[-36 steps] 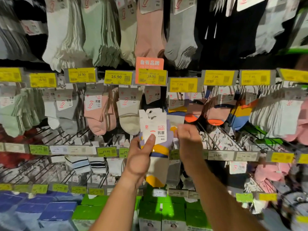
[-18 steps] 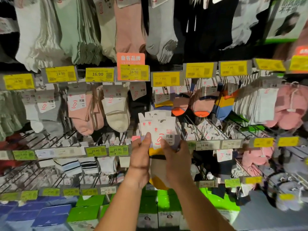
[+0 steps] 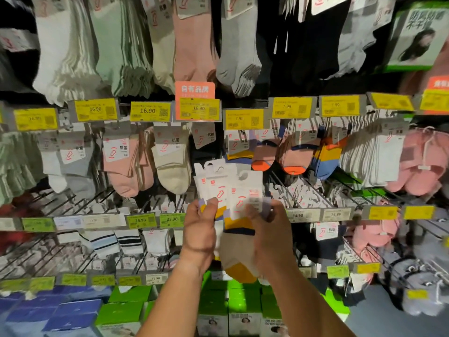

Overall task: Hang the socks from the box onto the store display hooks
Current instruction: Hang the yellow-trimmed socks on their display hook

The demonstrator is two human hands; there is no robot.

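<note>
A bundle of socks [image 3: 239,229] with white header cards and lilac, yellow, navy and beige bands is held up in front of the display. My left hand [image 3: 200,229] grips the bundle's left side, thumb on the cards. On the right side, my right hand [image 3: 268,237] pinches the front pair's card, slightly blurred. The cards' hanger holes sit just below the yellow 7.99 price tag [image 3: 244,119]. Behind that tag, similar colour-block socks [image 3: 264,154] hang on a display hook. The box is out of sight.
Rows of hanging socks fill the wall: pink [image 3: 126,164], cream [image 3: 173,164], white [image 3: 369,154]. Bare wire hooks [image 3: 303,190] jut out to the right of the bundle. Green boxes [image 3: 216,300] and blue packs [image 3: 60,312] line the bottom shelf.
My right hand came down from the top of the cards to the bundle's right side. The bundle fanned out and sits a little lower. The camera turned to the right.
</note>
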